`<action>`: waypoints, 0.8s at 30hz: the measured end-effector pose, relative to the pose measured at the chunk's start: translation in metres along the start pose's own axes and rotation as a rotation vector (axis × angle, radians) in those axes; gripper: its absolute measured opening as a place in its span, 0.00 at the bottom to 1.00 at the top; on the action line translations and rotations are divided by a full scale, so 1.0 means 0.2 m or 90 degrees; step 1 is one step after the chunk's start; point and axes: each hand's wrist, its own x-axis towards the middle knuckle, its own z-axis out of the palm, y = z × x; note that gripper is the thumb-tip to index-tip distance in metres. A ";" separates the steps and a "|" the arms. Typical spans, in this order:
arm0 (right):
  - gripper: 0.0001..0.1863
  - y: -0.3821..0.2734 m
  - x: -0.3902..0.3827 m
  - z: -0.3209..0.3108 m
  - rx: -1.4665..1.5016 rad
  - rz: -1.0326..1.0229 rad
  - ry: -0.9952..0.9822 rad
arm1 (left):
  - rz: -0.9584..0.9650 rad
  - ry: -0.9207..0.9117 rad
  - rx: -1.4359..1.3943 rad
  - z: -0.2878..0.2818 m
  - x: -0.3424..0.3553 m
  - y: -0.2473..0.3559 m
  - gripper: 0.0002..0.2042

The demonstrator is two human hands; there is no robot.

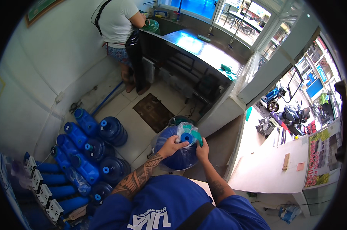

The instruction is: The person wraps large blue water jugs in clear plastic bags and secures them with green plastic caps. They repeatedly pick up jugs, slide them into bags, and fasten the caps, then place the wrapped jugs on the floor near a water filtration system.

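Note:
In front of me is a round blue container (176,156) with clear plastic draped over it. My left hand (171,147) is closed on a round blue cap (186,138) with a dark centre, its thumb along the cap's lower edge. Green cloth or film (196,135) lies against the cap's right side, beside crumpled clear plastic (184,127). My right hand (202,150) is closed at the lower end of the green piece, its fingertips pinching it. The undersides of both hands are hidden.
Several blue water jugs (111,130) stand on the floor at left, beside blue filter housings (58,179). A brown mat (153,112) lies ahead. A person (120,28) works at the steel sink counter (192,42) with a green jug (151,26). A white counter (265,168) is at right.

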 end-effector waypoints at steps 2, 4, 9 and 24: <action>0.09 -0.09 0.02 0.00 0.063 0.015 0.018 | 0.010 0.071 0.008 0.04 0.03 0.09 0.10; 0.09 -0.22 0.06 -0.02 0.181 0.023 0.038 | 0.044 0.095 0.005 0.03 0.05 0.24 0.09; 0.15 -0.69 0.09 -0.25 0.431 0.040 -0.047 | 0.179 0.054 -0.004 0.01 -0.04 0.78 0.08; 0.19 -1.17 0.30 -0.54 0.884 0.031 -0.218 | 0.073 -0.081 -0.002 0.04 -0.16 0.52 0.31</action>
